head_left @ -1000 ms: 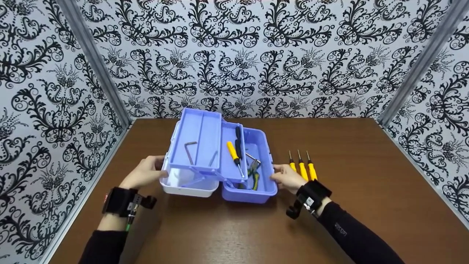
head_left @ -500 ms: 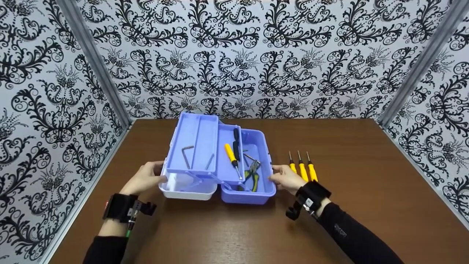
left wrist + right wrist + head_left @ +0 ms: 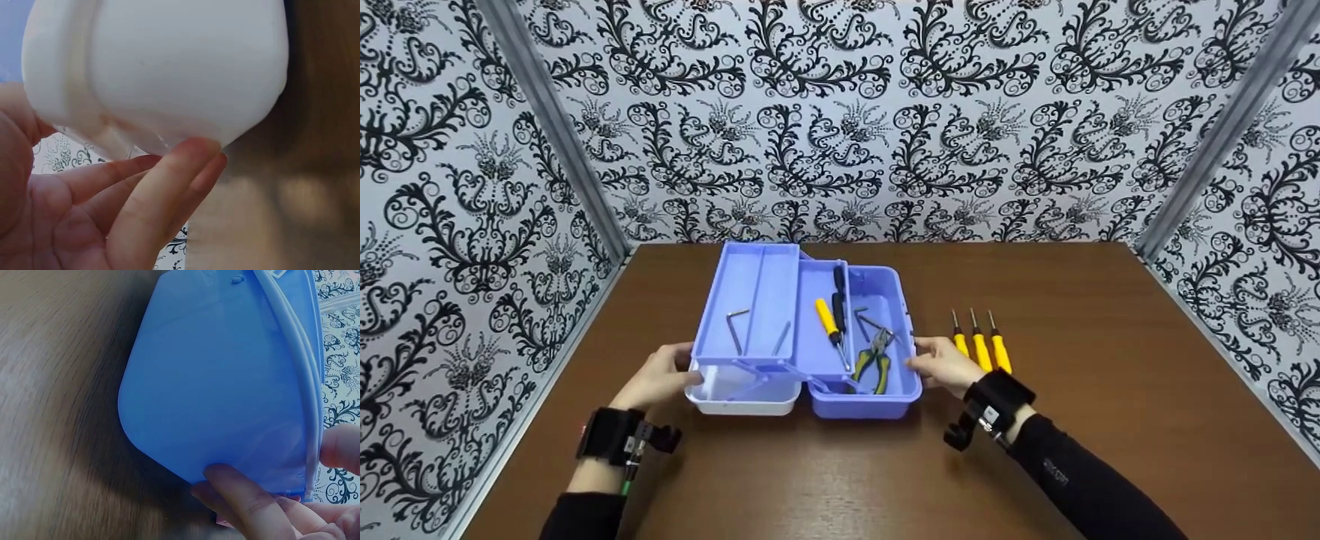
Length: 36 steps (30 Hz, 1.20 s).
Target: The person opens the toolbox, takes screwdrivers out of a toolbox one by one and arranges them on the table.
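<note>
A purple toolbox (image 3: 861, 409) stands opened out on the table, its white lid (image 3: 744, 407) folded over to the left. My left hand (image 3: 656, 377) grips the lid's outer edge, thumb inside and fingers beneath. At the base's right wall, my right hand (image 3: 949, 363) holds the side with its thumb at the rim. Between lid and base spread two purple trays. An L-shaped hex key (image 3: 735, 334) lies in the upper tray (image 3: 741, 281); a yellow screwdriver (image 3: 828, 319) and black-handled tools (image 3: 839, 289) lie in the lower one. Inside the base are green-and-black pliers (image 3: 864, 364).
Several yellow-handled screwdrivers (image 3: 979, 351), side by side, lie on the brown table (image 3: 1072, 315) just beyond the right hand. Patterned walls (image 3: 840, 120) enclose the back and both sides.
My left hand has lowered the lid, and the trays have swung down and left with it. More of the pliers now shows in the base. The right hand stays at the wall.
</note>
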{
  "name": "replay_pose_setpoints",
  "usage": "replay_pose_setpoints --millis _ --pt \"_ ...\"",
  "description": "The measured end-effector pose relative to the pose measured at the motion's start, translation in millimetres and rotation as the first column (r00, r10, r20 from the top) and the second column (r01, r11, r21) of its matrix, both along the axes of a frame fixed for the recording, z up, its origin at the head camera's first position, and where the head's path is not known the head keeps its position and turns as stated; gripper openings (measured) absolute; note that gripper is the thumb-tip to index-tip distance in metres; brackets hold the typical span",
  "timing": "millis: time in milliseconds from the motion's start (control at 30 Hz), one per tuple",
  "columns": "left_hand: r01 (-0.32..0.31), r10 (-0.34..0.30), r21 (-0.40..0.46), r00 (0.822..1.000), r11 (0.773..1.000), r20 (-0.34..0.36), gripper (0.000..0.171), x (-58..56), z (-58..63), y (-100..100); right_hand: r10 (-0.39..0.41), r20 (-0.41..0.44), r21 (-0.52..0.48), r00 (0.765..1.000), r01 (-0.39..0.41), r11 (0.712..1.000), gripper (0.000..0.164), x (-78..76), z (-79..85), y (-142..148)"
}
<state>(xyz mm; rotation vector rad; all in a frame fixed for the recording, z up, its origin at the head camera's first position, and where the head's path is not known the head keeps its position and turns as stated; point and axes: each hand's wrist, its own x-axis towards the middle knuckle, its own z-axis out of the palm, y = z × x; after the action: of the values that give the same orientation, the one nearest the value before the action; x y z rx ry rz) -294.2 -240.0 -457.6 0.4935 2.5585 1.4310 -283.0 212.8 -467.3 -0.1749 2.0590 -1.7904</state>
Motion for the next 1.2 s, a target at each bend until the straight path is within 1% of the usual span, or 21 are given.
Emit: replay_pose_setpoints --millis 67,233,367,600,733,833,933,1067,1133,1200 --pt "-0.001 0.001 -0.006 1.000 1.000 0.001 0.051 0.7 -1.4 0.1 -0.002 0.002 -0.003 1.000 0.002 1.000 0.058 -0.6 -0.6 -0.4" --pt "-0.019 0.018 -0.056 1.000 0.998 -0.018 0.050 2.1 -4.9 1.8 0.002 0.010 -0.010 1.000 -0.002 1.000 0.061 -1.0 0.1 -1.5" --pt "-0.020 0.016 -0.095 0.999 0.995 -0.039 0.048 0.7 -10.6 1.9 0.006 0.008 0.002 1.000 -0.006 1.000 0.063 -0.7 1.2 -1.6" --pt "-0.039 0.034 -0.127 0.998 0.991 -0.043 0.050 -2.0 -19.4 0.2 0.012 -0.012 0.009 1.000 -0.012 1.000 0.063 -0.5 0.5 -1.9" --pt "-0.048 0.038 -0.155 0.997 0.987 -0.067 0.050 -1.1 -21.0 0.2 0.010 -0.013 0.006 1.000 -0.010 1.000 0.063 0.4 0.1 -1.9" --pt "-0.052 0.039 -0.164 0.996 0.985 -0.081 0.049 1.2 -20.1 1.4 0.003 -0.014 0.023 1.000 -0.003 1.000 0.062 0.9 1.4 -2.0" --pt "-0.049 0.034 -0.166 0.996 0.985 -0.088 0.050 2.4 -18.6 2.0 -0.010 -0.024 0.064 1.000 0.011 0.998 0.062 1.3 4.4 -2.7" --pt "-0.030 0.015 -0.166 0.996 0.986 -0.089 0.052 2.8 -17.1 1.0 -0.006 -0.062 0.151 0.998 0.016 0.988 0.064 1.9 7.8 -4.1" --pt "-0.021 0.006 -0.162 0.996 0.987 -0.091 0.056 3.3 -15.1 0.1 0.013 -0.103 0.221 0.995 0.010 0.975 0.065 2.5 9.6 -4.7" --pt "-0.001 -0.010 -0.132 0.997 0.991 -0.083 0.064 4.2 -11.9 -1.2 0.037 -0.146 0.285 0.989 0.006 0.958 0.066 2.3 11.6 -5.0"
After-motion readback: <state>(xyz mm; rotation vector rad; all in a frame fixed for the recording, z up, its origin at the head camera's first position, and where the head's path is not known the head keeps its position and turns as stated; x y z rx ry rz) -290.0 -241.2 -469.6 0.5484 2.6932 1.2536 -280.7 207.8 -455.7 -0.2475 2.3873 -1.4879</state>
